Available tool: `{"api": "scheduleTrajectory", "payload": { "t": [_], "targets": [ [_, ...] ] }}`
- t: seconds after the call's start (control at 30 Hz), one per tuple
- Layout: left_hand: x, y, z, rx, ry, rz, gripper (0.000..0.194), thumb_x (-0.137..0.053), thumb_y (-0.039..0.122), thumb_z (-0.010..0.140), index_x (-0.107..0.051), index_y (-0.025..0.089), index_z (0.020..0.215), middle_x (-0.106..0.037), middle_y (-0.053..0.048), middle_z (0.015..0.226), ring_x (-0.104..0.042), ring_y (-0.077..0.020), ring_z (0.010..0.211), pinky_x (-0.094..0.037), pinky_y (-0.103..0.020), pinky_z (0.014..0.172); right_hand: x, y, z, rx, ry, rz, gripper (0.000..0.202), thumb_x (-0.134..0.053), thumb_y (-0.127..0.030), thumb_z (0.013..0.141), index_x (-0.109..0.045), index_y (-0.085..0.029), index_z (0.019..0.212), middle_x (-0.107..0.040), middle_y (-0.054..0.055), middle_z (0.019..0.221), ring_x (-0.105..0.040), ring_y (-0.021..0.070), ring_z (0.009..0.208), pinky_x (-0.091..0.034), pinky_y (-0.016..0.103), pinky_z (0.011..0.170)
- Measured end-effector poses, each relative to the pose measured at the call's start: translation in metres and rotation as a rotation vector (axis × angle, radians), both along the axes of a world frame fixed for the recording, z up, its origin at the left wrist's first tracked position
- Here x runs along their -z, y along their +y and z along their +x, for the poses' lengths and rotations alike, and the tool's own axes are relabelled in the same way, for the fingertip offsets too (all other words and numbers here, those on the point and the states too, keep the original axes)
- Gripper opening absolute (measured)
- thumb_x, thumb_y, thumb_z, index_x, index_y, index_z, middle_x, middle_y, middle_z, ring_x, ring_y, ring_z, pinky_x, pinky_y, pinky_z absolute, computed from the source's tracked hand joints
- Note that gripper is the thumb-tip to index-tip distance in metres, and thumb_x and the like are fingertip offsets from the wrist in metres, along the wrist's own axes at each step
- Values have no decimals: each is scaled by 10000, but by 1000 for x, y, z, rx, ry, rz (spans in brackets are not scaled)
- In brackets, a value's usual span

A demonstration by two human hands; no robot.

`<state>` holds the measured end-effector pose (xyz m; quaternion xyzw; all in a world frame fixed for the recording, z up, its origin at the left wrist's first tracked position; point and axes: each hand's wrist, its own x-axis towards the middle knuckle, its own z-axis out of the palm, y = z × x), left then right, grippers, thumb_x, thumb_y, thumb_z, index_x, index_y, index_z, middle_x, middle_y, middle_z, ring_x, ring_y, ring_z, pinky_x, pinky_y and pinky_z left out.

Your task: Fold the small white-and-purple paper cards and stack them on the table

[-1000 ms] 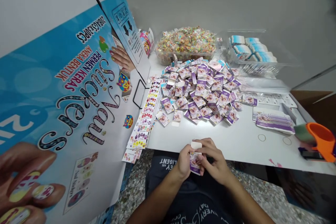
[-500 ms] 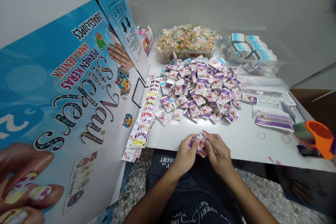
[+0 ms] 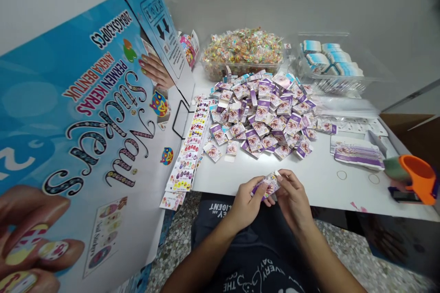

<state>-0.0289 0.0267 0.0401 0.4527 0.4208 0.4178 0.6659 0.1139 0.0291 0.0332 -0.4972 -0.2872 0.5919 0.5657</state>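
Note:
A small purple and white cardboard box (image 3: pixel 270 185) is held between my hands over the table's front edge. My left hand (image 3: pixel 248 201) grips its left end, with the thumb lying across the printed face. At the box's right end, the fingers of my right hand (image 3: pixel 292 192) pinch a white end flap. Whether anything is inside the box cannot be seen. Beyond my hands lies a large heap of similar small boxes (image 3: pixel 263 116), some purple and some with blue parts.
Nail sticker strips (image 3: pixel 189 146) lie left, beside a big printed carton (image 3: pixel 103 114). Behind the heap stand a clear tub of wrapped candies (image 3: pixel 244 50) and a clear tray of blue-white card stacks (image 3: pixel 330 62). Flat purple cartons (image 3: pixel 357 154), rubber bands (image 3: pixel 342 175) and an orange tape dispenser (image 3: pixel 417 178) are right.
My right hand has shifted slightly right and opened its grip outward to the box's end. The box is tilted more to the right, and its white end flap now shows.

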Motion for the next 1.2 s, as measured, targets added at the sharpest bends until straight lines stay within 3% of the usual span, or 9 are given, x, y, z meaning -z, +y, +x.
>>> {"api": "scheduleTrajectory", "payload": {
  "t": [0.17,0.37,0.53,0.63,0.73,0.87,1.03,1.1,1.2],
  "targets": [
    [0,0,0,-50,10,25,450,-542,511,984,-694,140,1188,-711,-51,767,-682,-189,663,-581,-301,645,6,-14,-11,119,-359,89,312,-685,-428,906,-773,-189,1087,-745,92,1012,-669,228,887,-559,402,808],
    [2,1,-5,-98,64,-2,457,-564,527,968,-624,150,1219,-721,-52,840,-669,-163,616,-566,-283,610,3,-18,-10,-16,-601,289,330,-659,-373,936,-744,-248,1229,-741,92,1116,-654,234,1010,-554,412,894],
    [12,-3,-1,-157,-14,-59,596,-456,612,989,-413,167,1382,-707,-22,745,-678,-164,591,-533,-276,628,-14,20,5,-24,-353,132,259,-764,-382,838,-775,-231,1050,-752,40,904,-685,194,767,-584,385,785],
    [23,-5,4,-192,-24,-28,625,-398,648,992,-419,148,1366,-714,-45,762,-678,-172,629,-538,-300,683,-42,59,15,34,-39,210,292,-705,-428,844,-720,-251,1076,-744,53,1080,-712,232,1008,-569,452,960],
    [33,-6,8,-183,41,32,598,-411,630,996,-435,151,1352,-704,-48,789,-656,-170,662,-535,-307,709,-68,90,27,41,65,299,314,-602,-452,880,-710,-227,1071,-680,81,1273,-583,244,1308,-457,471,1138],
    [36,-4,8,-151,87,56,551,-388,607,1010,-455,162,1327,-686,-45,816,-630,-164,677,-524,-301,706,-67,103,58,254,-24,296,164,-689,-357,805,-689,-208,875,-699,66,1140,-641,238,1187,-507,467,1061],
    [33,-2,5,-122,110,66,507,-368,588,1021,-503,165,1266,-666,-41,819,-607,-158,680,-511,-294,689,-32,97,138,478,-712,263,234,-708,-416,778,-672,-215,892,-685,99,1093,-643,264,1066,-489,517,967],
    [32,0,5,-113,113,54,505,-357,587,1024,-524,160,1235,-668,-44,816,-606,-158,681,-506,-295,685,-19,93,178,419,-966,225,315,-837,-358,653,-712,-211,901,-680,142,1184,-558,337,1222,-328,573,1094],
    [30,1,6,-103,113,26,519,-343,596,1023,-577,152,1155,-682,-53,800,-609,-161,680,-489,-290,670,0,86,234,103,-1388,136,361,-917,-309,555,-756,-240,870,-705,146,1227,-475,405,1330,-144,593,1150]
  ]
}}
